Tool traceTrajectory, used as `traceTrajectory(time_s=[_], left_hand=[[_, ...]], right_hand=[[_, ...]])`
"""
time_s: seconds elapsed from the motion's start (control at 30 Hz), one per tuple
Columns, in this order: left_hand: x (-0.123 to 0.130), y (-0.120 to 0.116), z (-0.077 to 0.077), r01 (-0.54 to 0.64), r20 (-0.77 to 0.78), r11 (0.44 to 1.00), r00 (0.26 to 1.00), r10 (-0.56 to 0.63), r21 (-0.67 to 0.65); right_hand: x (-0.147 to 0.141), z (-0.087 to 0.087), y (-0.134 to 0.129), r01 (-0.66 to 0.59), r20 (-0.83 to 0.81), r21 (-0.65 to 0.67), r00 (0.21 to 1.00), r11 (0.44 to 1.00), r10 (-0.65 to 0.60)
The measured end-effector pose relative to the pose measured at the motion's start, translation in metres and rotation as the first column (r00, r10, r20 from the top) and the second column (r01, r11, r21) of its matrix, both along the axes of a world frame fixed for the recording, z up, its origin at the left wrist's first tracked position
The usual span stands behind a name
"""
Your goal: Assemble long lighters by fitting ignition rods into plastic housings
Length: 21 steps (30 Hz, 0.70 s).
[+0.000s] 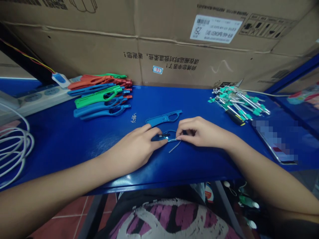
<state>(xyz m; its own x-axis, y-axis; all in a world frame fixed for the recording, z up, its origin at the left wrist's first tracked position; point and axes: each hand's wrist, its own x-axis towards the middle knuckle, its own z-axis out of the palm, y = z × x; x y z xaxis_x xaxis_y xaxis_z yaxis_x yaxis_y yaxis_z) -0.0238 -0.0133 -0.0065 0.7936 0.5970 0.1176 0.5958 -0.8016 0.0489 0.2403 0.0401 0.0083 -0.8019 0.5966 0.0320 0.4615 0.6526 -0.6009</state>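
- Handle shell (171,139): looped blue plastic, on the glossy table (109,142) between the hands.
- Left hand (139,146): thumb and forefinger slightly parted, clamped on its left part.
- Right hand (196,131): fingertips pinched together on its right end.
- Screws (134,118): slender, metallic.

Held between left hand (139,144) and right hand (198,131): blue casing (171,130). Just beyond grip: second casing (159,119). Just nearer: grey tube (174,147). Beyond left: small parts (134,117), casing pile (99,96). Beyond right: metal tubes (245,100).
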Motion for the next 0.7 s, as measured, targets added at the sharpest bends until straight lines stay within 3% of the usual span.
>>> traceTrajectory(time_s=[0.13, 0.5, 0.7], left_hand=[[0.0032, -0.0016, 0.0015, 0.008, -0.041, 1.000, 0.999, -0.008, 0.007], [0.0038, -0.0023, 0.0007, 0.021, -0.054, 0.999, 0.998, -0.019, 0.042], [0.0035, -0.0018, 0.0000, 0.013, -0.045, 1.000, 0.999, -0.012, 0.014]], right_hand=[[-0.0017, 0.0009, -0.0015, 0.042, 0.041, -0.006, 0.998, 0.999, -0.041], [0.0013, 0.0026, -0.0011, 0.006, 0.057, -0.076, 0.998, 0.997, -0.001], [-0.0006, -0.0014, 0.0025, 0.106, 0.033, -0.090, 0.994, 0.990, -0.103]])
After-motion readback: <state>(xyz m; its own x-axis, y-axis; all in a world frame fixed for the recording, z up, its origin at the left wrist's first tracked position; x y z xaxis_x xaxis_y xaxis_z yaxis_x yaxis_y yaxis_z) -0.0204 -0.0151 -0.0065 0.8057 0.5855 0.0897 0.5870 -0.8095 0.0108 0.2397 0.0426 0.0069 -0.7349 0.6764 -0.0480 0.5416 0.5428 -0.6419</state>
